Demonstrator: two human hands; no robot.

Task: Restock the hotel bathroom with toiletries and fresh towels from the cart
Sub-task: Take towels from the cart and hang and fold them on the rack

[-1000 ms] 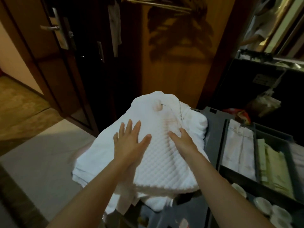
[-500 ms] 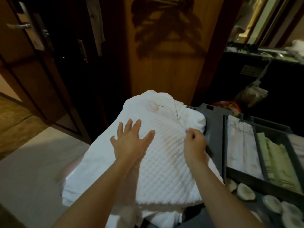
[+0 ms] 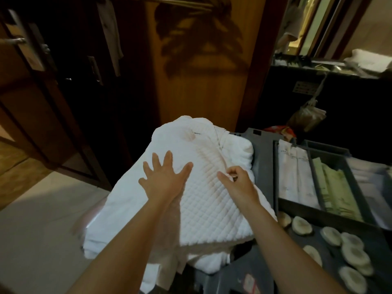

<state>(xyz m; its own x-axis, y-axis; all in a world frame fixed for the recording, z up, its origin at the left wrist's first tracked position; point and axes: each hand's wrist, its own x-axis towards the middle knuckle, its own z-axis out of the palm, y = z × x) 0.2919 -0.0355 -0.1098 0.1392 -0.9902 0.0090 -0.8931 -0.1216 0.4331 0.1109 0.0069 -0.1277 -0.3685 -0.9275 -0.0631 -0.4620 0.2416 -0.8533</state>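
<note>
Toiletry tray (image 3: 313,211) beside towel pile (image 3: 203,209), wooden panel (image 3: 201,85) behind

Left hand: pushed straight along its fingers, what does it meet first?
More quilted white towel: the left hand lies flat on it, fingers aimed at the pile's far hump by the brownish stain. Past that, the wooden panel, though depth is unclear.
</note>
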